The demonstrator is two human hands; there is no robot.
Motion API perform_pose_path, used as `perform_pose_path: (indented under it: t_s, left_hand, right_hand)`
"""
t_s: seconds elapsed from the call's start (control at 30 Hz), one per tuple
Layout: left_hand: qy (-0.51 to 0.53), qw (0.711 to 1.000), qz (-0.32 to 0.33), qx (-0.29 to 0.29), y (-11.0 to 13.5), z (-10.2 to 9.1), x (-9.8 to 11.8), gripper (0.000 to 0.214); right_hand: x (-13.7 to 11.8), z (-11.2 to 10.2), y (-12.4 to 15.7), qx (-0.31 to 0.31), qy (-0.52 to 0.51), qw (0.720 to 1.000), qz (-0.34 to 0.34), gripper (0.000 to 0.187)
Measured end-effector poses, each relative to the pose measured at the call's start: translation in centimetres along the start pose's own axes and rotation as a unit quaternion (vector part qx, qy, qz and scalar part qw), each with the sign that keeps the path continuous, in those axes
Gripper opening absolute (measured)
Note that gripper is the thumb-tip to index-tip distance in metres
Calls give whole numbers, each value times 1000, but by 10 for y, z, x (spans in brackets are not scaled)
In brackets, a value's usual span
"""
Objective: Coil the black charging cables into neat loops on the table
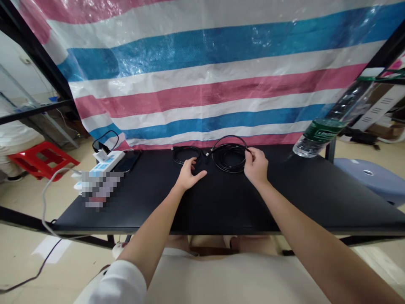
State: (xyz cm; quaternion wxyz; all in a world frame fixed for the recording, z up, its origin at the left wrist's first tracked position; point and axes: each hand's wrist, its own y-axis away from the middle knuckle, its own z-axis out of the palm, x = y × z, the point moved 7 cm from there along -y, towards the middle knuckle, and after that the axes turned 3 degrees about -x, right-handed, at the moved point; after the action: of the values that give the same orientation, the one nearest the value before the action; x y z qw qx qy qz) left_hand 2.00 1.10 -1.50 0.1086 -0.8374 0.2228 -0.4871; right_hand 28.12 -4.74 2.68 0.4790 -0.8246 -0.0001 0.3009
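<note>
My bare forearms reach forward from my lap over the flat black counter [316, 198]. My left hand [190, 174] lies palm down on it, fingers loosely apart and thumb out, holding nothing. Its fingertips are just beside the smaller coil of thin black cable [176, 159]; I cannot tell whether they touch it. My right hand [257, 166] is pinched shut on the right rim of the larger coil of black cable [221, 165].

Both coils lie side by side near the counter's far edge, close together, with small plug ends between them. Both cables look already wound into rounds, so I judge the winding mostly done. The larger coil has one loop standing higher and looser than the rest, and I see no tie or band on either. Evening that loop, tucking the ends and fastening the bundles appear to be what is left.

Further left on the counter sit a white power strip with blue labels [107, 162] and a dark flat phone [129, 161] just beside it. At the far right corner stands a clear plastic water bottle with a green label [332, 122]. On the floor are a red plastic stool [42, 159] to the left and a grey-blue round stool [375, 179] to the right. Behind everything hangs a pink, blue and white striped tarp [202, 63].
</note>
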Motion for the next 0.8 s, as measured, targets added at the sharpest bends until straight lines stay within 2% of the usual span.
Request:
perform_pose_path:
  t_s: [0.07, 0.17, 0.23, 0.3, 0.4, 0.5, 0.57, 0.63, 0.7, 0.8]
  left_hand:
    - [18, 1000, 5, -22, 1, 2, 3, 61]
    - [52, 997, -27, -44, 1, 5, 4, 34]
    - [90, 993, -72, -23, 0, 3, 0, 34]
    - [143, 982, -119, 31, -1, -4, -7, 36]
    - [233, 949, -177, 121, 1, -14, -17, 37]
    - [331, 903, -226, 153, 4, -17, -22, 43]
    - [397, 868, -256, 154, 6, -16, -23, 46]
    - [450, 834, -280, 153, 8, -16, -23, 50]
    - [481, 810, -298, 152, 9, -16, -23, 54]
    - [488, 797, -317, 161, 11, -17, -22, 59]
  right_hand:
    - [-30, 6, -4, -14, -19, 996, -85, 28]
    - [-68, 19, -4, -61, -35, 983, -172, 27]
    - [-81, 24, -3, -80, -45, 976, -198, 25]
    - [-80, 21, -5, -67, -53, 977, -196, 27]
    - [-47, 10, -11, -3, -29, 993, -111, 31]
    - [9, 2, -10, 31, 57, 997, 51, 29]
    - [44, 5, -2, -9, 117, 983, 145, 28]
    - [72, 12, 10, -76, 146, 962, 216, 27]
    - [87, 17, 19, -127, 147, 951, 240, 30]
    - [93, 18, 22, -142, 133, 954, 228, 29]
